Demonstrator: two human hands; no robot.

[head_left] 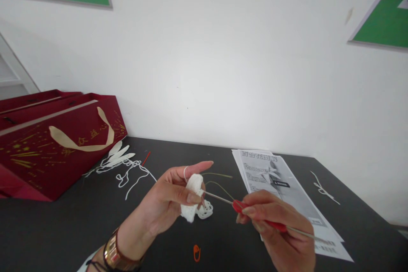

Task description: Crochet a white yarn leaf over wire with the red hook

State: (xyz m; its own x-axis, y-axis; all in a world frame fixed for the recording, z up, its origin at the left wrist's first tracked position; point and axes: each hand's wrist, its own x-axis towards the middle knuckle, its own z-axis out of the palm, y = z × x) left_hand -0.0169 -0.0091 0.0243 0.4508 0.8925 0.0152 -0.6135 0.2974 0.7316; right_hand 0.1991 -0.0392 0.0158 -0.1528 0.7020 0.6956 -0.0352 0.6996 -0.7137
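Observation:
Near the middle of the view, my left hand (172,197) pinches a small white crocheted piece (190,210) between thumb and fingers. In my right hand (280,229) is a crochet hook (237,206) with a red grip and a metal shaft, its tip at the right side of the crocheted piece. Whether the tip is inside a stitch I cannot tell. A thin greenish strand (219,183) curves from the piece toward the hook's grip. Loose white yarn (205,210) hangs or lies just behind the piece. An orange stitch marker (196,253) lies on the table below the hands.
Dark red gift bags (63,148) stand at the left. Beside them lie white petal-shaped pieces (118,154), tangled yarn and a red needle (146,158). Printed sheets (287,187) lie right of centre, with a short knotted white yarn (323,189) farther right. A white wall backs the black table (178,153).

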